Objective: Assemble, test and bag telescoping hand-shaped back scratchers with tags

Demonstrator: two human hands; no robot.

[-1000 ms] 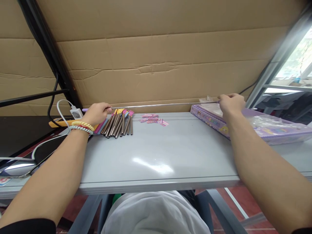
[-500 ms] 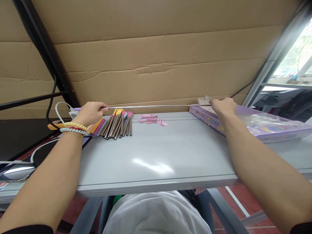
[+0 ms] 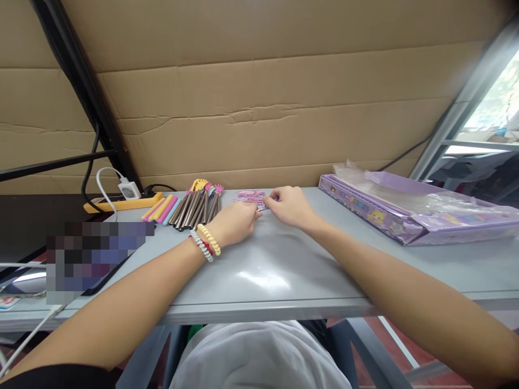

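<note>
My left hand (image 3: 235, 222) and my right hand (image 3: 292, 206) are close together above the middle of the table, both with fingers closed. A short bit of metal rod from a telescopic back scratcher (image 3: 260, 209) shows between my fingertips; most of it is hidden in my hands. Left of them lies a row of several back scratchers (image 3: 188, 210), with metal rods, small plastic hands at the far end and coloured grips. Right behind my fingers is a loose pile of small pink printed labels (image 3: 249, 195), partly covered by my hands.
A purple printed box (image 3: 373, 216) with clear plastic film on it stands at the right. On the left are a yellow power strip (image 3: 117, 203), a white charger (image 3: 128, 189), cables and a pixelated flat device (image 3: 101, 259). A cardboard wall (image 3: 259, 129) closes off the back.
The rod was stretched long between my widely spread hands. Both hands have come inward to the middle, and the rod is now pushed together to a short piece.
</note>
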